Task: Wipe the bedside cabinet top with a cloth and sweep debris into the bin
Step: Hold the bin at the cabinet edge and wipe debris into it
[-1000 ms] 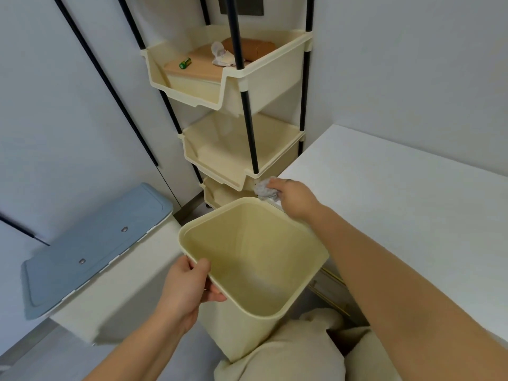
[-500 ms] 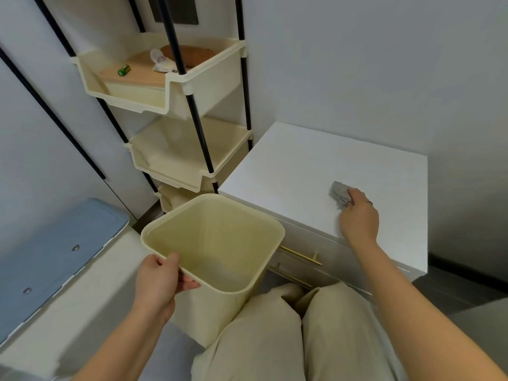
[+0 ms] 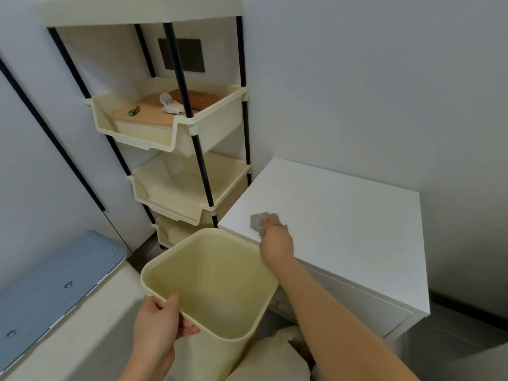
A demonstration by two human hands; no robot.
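Observation:
The white bedside cabinet (image 3: 343,215) stands against the wall at right. A crumpled grey cloth (image 3: 259,220) lies on its top near the front-left corner, pressed down by my right hand (image 3: 276,240). The cream plastic bin (image 3: 217,276) sits just below and left of that corner, tilted, its inside bare. My left hand (image 3: 158,323) grips the bin's near rim. No debris shows on the cabinet top.
A cream tiered rack with black poles (image 3: 189,166) stands left of the cabinet; its upper tray holds a green battery (image 3: 134,110), a crumpled tissue and a brown roll. A box with a blue lid (image 3: 55,287) is at lower left. My knees are at the bottom.
My right hand slid the cloth leftward across the cabinet top toward the front-left corner beside the bin. The view tilted up, and the bin stayed in my left hand.

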